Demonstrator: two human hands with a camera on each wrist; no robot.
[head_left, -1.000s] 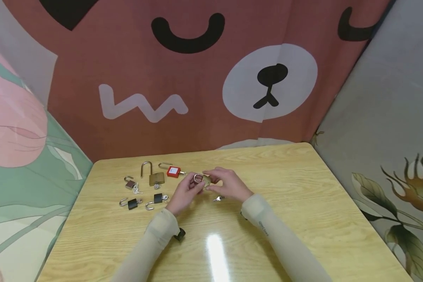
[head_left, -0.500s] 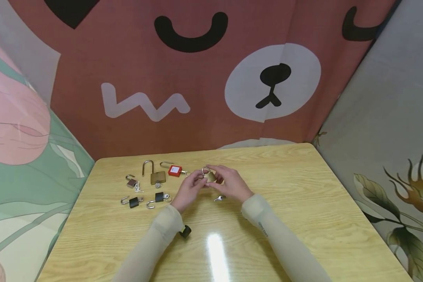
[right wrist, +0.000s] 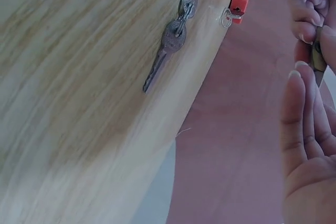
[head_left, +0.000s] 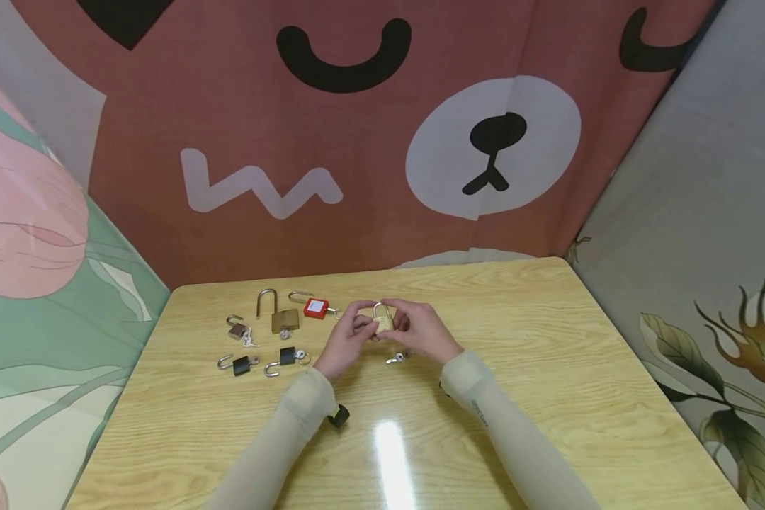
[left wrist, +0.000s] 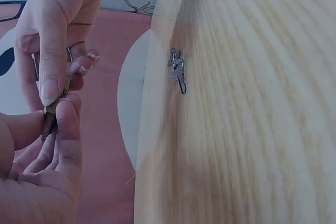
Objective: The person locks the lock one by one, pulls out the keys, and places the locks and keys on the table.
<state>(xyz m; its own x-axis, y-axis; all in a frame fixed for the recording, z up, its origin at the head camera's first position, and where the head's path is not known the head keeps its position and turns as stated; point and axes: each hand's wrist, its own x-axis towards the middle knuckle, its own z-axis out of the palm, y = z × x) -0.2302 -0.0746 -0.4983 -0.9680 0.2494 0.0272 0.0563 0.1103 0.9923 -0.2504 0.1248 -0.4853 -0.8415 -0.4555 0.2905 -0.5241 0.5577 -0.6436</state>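
A small brass padlock (head_left: 383, 324) is held up above the table between my two hands, its silver shackle pointing up. My left hand (head_left: 347, 340) pinches the body from the left side. From the other side my right hand (head_left: 426, 331) grips it too, index finger reaching near the top of the shackle. In the left wrist view the padlock (left wrist: 49, 121) is seen edge-on, mostly covered by fingers and thumbs. A small bunch of keys (head_left: 397, 358) lies on the table just below the hands; the right wrist view shows these keys (right wrist: 174, 36) up close.
On the left of the wooden table (head_left: 548, 397) lie several padlocks with raised shackles: a large brass padlock (head_left: 285, 321), a red padlock (head_left: 316, 308), a brown padlock (head_left: 238, 331) and two black padlocks (head_left: 288, 355), with keys by them. Printed cloth (head_left: 357, 248) hangs behind.
The brass padlock has shifted slightly right and turned from tilted to upright, its face toward the head camera. The left hand has moved right with it; the keys stay put.
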